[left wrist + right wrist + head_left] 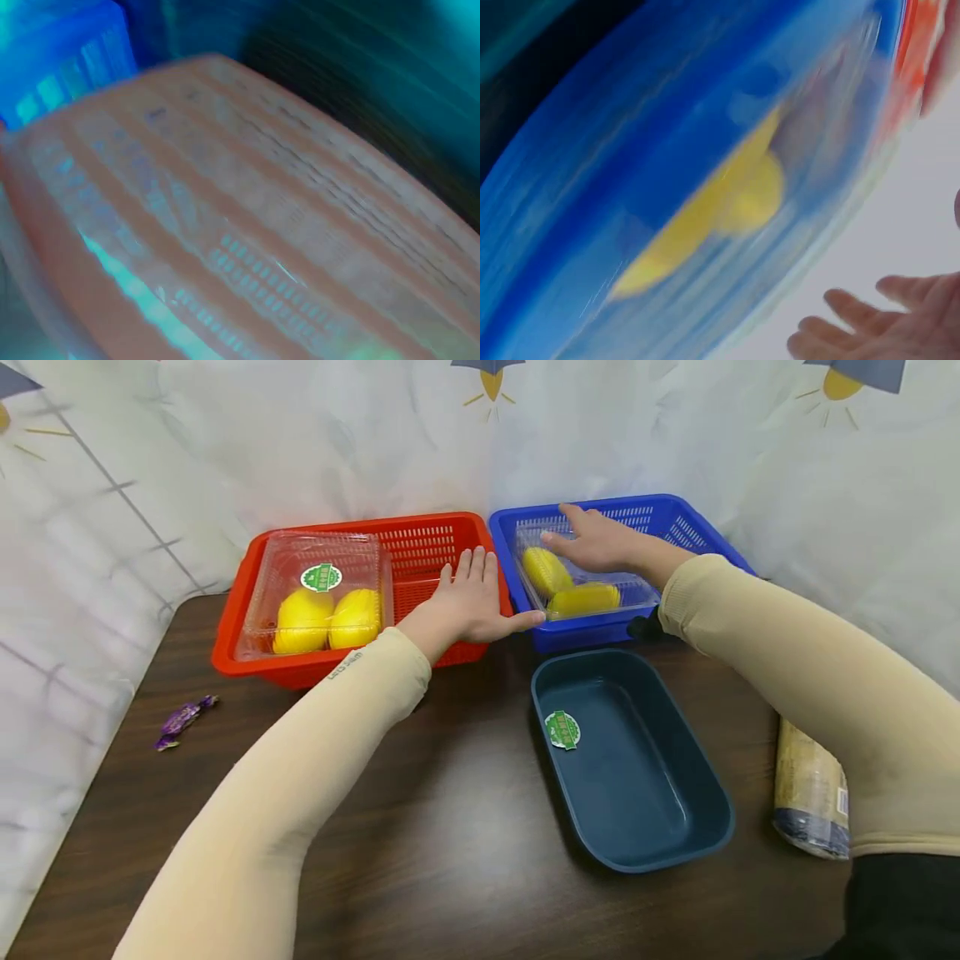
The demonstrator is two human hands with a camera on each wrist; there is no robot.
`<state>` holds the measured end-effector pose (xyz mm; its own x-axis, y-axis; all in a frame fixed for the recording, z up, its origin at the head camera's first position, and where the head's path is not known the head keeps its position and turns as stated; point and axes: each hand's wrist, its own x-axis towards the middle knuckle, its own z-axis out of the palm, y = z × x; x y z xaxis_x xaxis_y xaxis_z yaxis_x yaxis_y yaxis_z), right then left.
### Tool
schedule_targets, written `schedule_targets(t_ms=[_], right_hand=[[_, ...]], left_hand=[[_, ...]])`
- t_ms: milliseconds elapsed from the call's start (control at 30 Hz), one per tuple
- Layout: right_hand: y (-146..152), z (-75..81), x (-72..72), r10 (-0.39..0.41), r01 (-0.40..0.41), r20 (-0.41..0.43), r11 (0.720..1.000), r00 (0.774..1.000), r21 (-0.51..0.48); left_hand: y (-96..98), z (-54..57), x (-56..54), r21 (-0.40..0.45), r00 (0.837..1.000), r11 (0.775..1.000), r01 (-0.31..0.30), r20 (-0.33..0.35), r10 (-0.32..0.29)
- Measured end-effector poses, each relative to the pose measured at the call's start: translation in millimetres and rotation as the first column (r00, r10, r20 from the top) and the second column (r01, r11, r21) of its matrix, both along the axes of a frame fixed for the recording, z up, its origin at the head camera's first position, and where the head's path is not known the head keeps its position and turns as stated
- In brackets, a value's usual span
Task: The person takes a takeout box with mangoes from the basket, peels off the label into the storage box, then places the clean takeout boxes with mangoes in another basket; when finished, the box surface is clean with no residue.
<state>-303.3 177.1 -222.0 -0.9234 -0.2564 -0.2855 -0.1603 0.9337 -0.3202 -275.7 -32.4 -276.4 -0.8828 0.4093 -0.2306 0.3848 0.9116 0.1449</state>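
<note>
My left hand, fingers straight and thumb spread, is over the right end of a red plastic basket. My right hand hovers above a blue plastic basket, its fingers spread in the right wrist view, holding nothing. Inside the red basket lies a clear plastic box with a round green label and two rounded yellow pieces. The blue basket holds another clear box with two longer yellow pieces. Both wrist views are blurred; contact between hands and baskets cannot be told.
A dark blue-green tray with a green sticker stands in front of the blue basket. A purple wrapped candy lies at the left of the brown table. A brownish wrapped roll is partly under the right sleeve. White patterned cloth hangs behind.
</note>
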Motion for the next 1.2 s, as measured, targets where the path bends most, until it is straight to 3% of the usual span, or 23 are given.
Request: schedule_targets(t_ms=[100, 267, 500, 700, 833, 967, 1200], right_hand=[[-28.1, -9.1, 1.9, 0.124, -0.124, -0.014, 0.992, 0.992, 0.037], [-66.3, -26.0, 5.7, 0.280, -0.274, -0.031, 0.952, 0.959, 0.140], [-89.7, -42.2, 12.3, 0.311, -0.311, 0.047, 0.904, 0.949, 0.294], [-89.2, -52.7, 18.4, 0.294, -0.287, 0.024, 0.910, 0.956, 0.299], [-82.3, -54.1, 23.0, 0.286, -0.277, 0.013, 0.916, 0.958, 0.289], [-77.4, -52.8, 25.6, 0.287, -0.275, -0.004, 0.921, 0.958, 0.275], [-79.0, -57.2, 26.0, 0.315, -0.301, -0.022, 0.923, 0.949, 0.239]], left_hand=[[-30.1, 3.0, 2.1, -0.014, 1.000, 1.000, -0.020, -0.015, 0.019], [-85.7, 7.9, 12.9, -0.015, 0.996, 0.996, -0.087, -0.023, 0.087], [-171.8, 10.9, 31.9, 0.043, 0.977, 0.976, -0.212, -0.022, 0.213], [-236.0, 0.8, 52.9, 0.088, 0.953, 0.951, -0.297, -0.034, 0.300], [-255.6, -17.6, 63.9, 0.120, 0.950, 0.944, -0.308, -0.009, 0.311], [-259.2, -30.7, 67.0, 0.181, 0.948, 0.934, -0.307, -0.031, 0.318], [-259.3, -21.6, 61.0, 0.158, 0.956, 0.948, -0.278, -0.047, 0.288]])
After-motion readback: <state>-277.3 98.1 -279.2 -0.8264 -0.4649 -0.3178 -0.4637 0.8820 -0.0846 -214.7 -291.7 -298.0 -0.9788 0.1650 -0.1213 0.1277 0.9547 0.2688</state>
